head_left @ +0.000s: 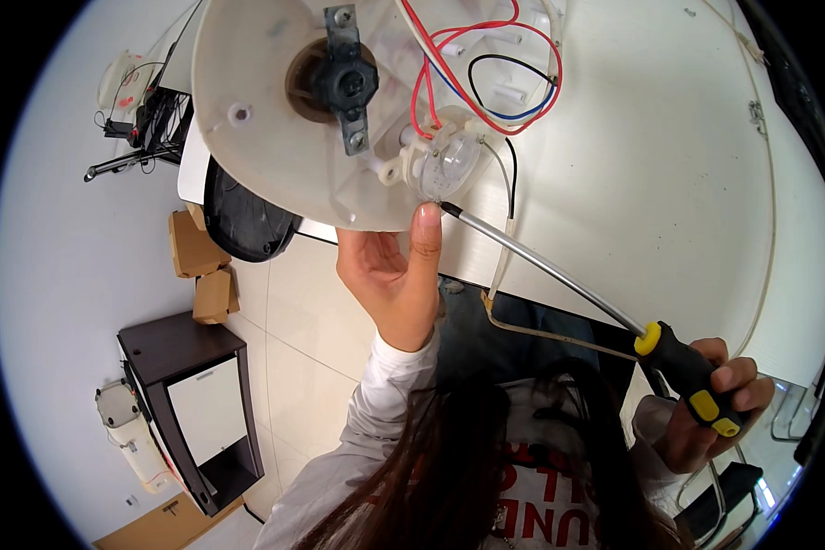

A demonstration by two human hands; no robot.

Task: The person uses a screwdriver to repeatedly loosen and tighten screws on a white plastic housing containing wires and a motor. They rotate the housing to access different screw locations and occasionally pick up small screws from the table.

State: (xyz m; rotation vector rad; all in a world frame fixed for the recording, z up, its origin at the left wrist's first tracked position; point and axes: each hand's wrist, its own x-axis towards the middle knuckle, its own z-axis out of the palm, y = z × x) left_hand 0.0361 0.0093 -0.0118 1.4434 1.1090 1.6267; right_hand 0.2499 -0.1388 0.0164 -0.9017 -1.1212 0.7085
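In my right hand (715,403) is a screwdriver (559,272) with a black and yellow handle and a long steel shaft. Its dark tip meets the lower edge of a clear round plastic part (451,167). That part sits inside a white plastic housing (257,174), beside a black bracket (346,82) fixed over a round brown opening. My left hand (394,275) grips the housing's near rim, thumb up by the screwdriver tip, fingers behind the rim. Whether a screw is under the tip is too small to tell.
Red, blue, black and white wires (522,115) loop above the clear part. A thin cable (559,337) hangs off the near edge of the white table (632,183). At left are a black plastic cover (243,215), cardboard boxes (197,246) and a dark cabinet (188,339).
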